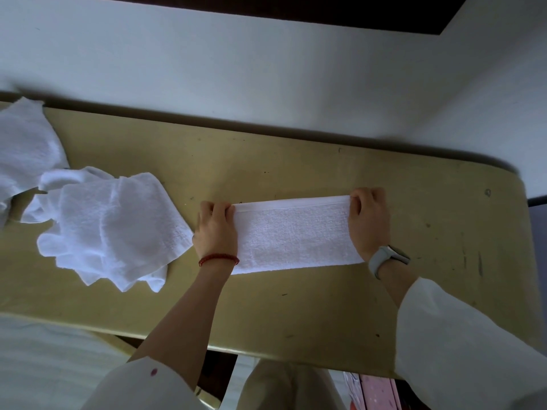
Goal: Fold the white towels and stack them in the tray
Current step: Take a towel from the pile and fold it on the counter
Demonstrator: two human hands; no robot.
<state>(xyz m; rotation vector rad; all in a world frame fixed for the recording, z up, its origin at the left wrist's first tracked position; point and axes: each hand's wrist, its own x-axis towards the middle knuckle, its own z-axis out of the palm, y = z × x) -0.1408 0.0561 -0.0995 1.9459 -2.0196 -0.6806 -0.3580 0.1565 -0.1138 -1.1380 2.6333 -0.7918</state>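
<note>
On the yellowish surface in front of you lies a folded towel, a long flat strip. Your left hand and right hand each pinch one far corner, fingers curled over the hem. Farther left, loose towels lie crumpled in a heap against the wall.

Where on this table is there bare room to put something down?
The table is bare along the wall behind the folded towel, beyond the right hand toward the rounded corner, and along the near edge. It is crowded left of the left hand, under the loose towels.
</note>
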